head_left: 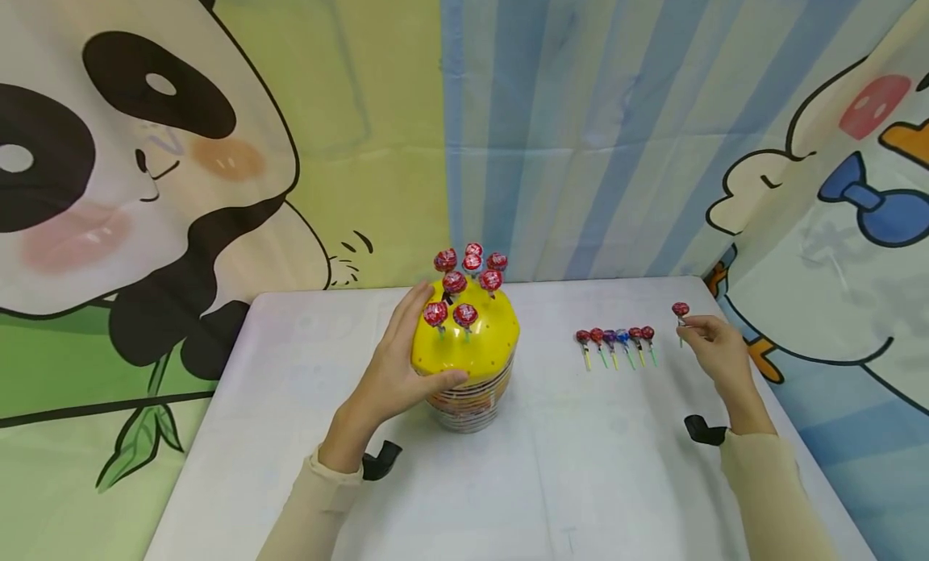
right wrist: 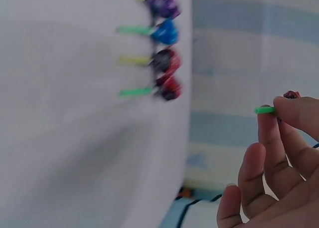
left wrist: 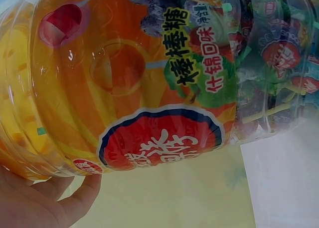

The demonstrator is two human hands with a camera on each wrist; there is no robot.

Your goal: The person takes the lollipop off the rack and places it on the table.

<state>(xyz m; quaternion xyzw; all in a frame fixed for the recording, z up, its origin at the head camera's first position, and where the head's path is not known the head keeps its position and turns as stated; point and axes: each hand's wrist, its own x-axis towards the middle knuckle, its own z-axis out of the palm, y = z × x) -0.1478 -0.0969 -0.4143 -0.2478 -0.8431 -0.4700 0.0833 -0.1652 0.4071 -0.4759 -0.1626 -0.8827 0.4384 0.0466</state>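
Head view looks down; nearer, left wrist shares jar [left wrist: 149,88], right wrist lollipops [right wrist: 168,61].

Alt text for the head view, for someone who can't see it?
A person's right hand pinches a lollipop to the right of a row of six lollipops on a white table. The left hand holds a jar at its yellow lid, where more lollipops stand.

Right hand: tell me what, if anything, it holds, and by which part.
The right hand pinches a lollipop by its green stick, whose free end pokes out past the thumb.
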